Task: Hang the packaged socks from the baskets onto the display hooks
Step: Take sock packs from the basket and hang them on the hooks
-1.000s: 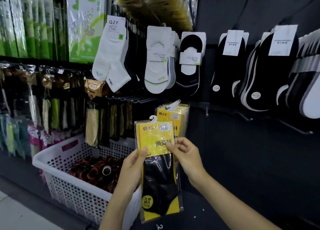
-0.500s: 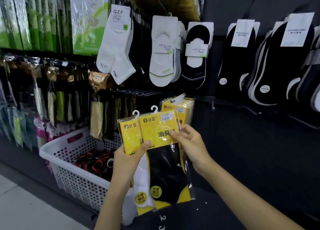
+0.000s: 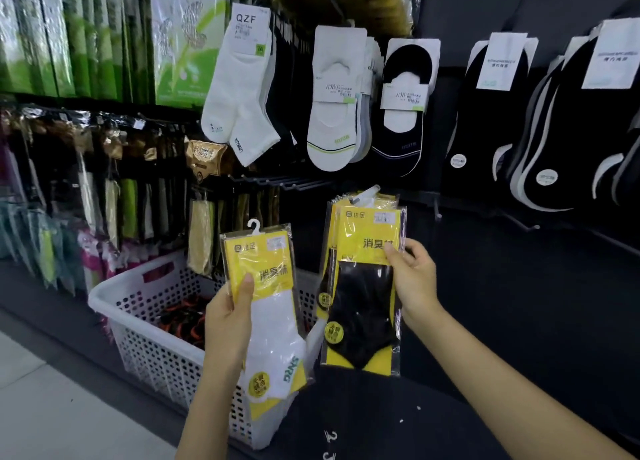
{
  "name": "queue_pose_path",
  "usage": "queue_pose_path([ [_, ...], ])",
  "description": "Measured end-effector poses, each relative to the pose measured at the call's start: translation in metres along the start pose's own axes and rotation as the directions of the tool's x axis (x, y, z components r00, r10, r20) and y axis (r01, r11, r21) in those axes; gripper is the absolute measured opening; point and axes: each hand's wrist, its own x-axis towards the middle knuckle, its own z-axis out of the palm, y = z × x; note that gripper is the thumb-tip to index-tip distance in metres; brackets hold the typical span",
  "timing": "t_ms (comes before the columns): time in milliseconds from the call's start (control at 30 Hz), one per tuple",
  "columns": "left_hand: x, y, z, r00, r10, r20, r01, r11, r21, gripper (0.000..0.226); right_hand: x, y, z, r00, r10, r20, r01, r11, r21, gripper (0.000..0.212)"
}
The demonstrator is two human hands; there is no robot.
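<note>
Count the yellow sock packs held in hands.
2. The white-sock pack is in the left hand, before the basket; the black-sock pack is pinched by the right hand, in front of hung packs. More may hide behind either.

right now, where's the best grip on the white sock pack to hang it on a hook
Probably the yellow card top, just under its white hanger, pinched from the right edge. The white sock pack stands upright, the card looks flat and firm, and the left hand holds the left edge lower down.
</note>
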Motion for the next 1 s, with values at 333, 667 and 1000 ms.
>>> queue_pose_path([
  [333, 0.006, -0.003, -0.011, 0.998, -0.027, -0.05, 0.026, 1.0, -0.01, 0.021, 0.041, 0.035, 0.033, 0.993, 0.076, -0.087, -0.082, 0.995, -0.059, 0.025],
  [667, 0.001, -0.003, 0.008, 0.998, -0.038, 0.059, 0.042, 0.996, -0.074, 0.017, 0.011, 0.051, 0.008, 0.955, 0.1, -0.279, -0.153, 0.973, -0.175, 0.028],
  [1000, -0.014, -0.005, 0.042, 0.961, -0.031, 0.275, 0.073, 0.987, -0.142, 0.021, -0.056, 0.022, 0.019, 0.9, 0.163, 0.404, -0.193, 0.98, 0.036, 0.02],
])
